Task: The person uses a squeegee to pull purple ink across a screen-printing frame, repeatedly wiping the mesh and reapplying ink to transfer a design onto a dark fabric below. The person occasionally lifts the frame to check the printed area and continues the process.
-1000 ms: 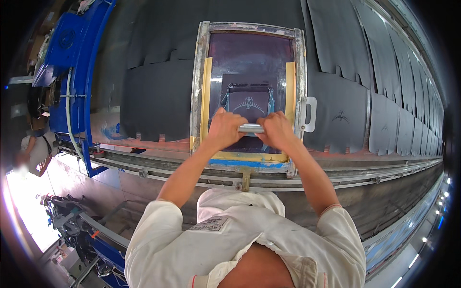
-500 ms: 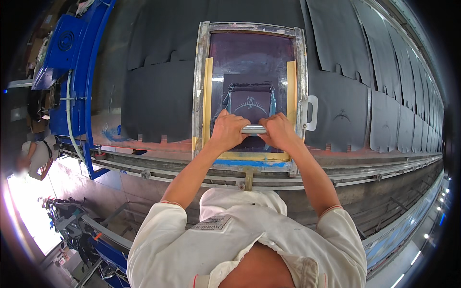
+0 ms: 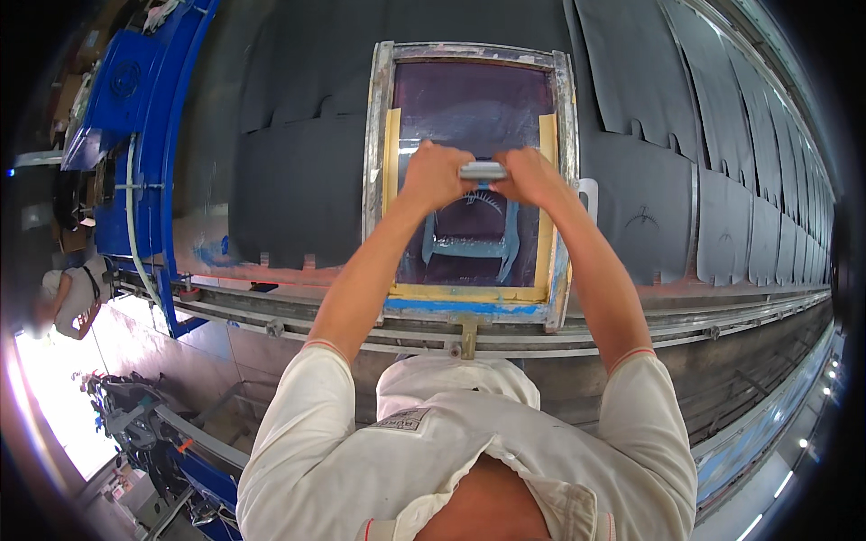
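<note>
A squeegee with a pale metal handle [image 3: 483, 170] lies across the screen-printing frame, and both my hands are closed around it. My left hand [image 3: 436, 178] grips its left end and my right hand [image 3: 530, 177] its right end. Beneath them stretches the dark purple mesh [image 3: 474, 95], held in the scuffed metal frame [image 3: 382, 162]. Yellow tape [image 3: 548, 243] lines the sides and near edge of the mesh. Nearer to me, light blue ink [image 3: 465, 248] forms a U-shaped trace around a fine line design. The squeegee's blade is mostly hidden by my hands.
Dark grey cut panels [image 3: 293, 189] lie on the long table at both sides, some at right bearing a printed mark. A white handle [image 3: 588, 200] juts from the frame's right side. Metal rails [image 3: 631, 338] run along the near edge. Blue machinery [image 3: 135, 198] and another person [image 3: 77, 293] are at left.
Both hands have pushed the squeegee away from me, toward the far half of the screen. The blue ink trace on the near mesh is now uncovered.
</note>
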A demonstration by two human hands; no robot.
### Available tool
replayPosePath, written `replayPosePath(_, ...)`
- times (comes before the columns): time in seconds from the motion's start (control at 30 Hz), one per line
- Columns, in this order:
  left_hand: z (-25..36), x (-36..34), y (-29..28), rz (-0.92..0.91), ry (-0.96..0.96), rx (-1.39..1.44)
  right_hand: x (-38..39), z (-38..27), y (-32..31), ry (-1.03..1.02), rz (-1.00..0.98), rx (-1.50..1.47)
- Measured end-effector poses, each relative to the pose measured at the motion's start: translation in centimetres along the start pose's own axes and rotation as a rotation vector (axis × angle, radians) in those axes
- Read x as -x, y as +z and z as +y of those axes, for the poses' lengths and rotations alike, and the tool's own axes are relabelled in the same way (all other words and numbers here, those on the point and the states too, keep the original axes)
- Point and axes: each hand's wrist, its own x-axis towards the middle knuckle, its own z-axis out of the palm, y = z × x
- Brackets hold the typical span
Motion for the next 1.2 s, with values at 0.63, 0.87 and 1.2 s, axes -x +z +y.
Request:
replayPosePath(0.63, 1.5, 1.6, -1.0, 0.045, -0.085, -0.08, 8.1, 10.3, 4.6, 0.663, 0.736, -0.55)
replayPosePath(0.87, 5.8, 17.8, 2.1, 0.323, 0.112, -0.027, 7.3, 5.7, 0.4, 0.527, 0.896, -0.515)
replayPosePath(1.2, -11.5, 26.4, -12.5, 0.34, 0.055, -0.196, -4.1, -14.8, 11.3, 0.341, 0.972, -0.667)
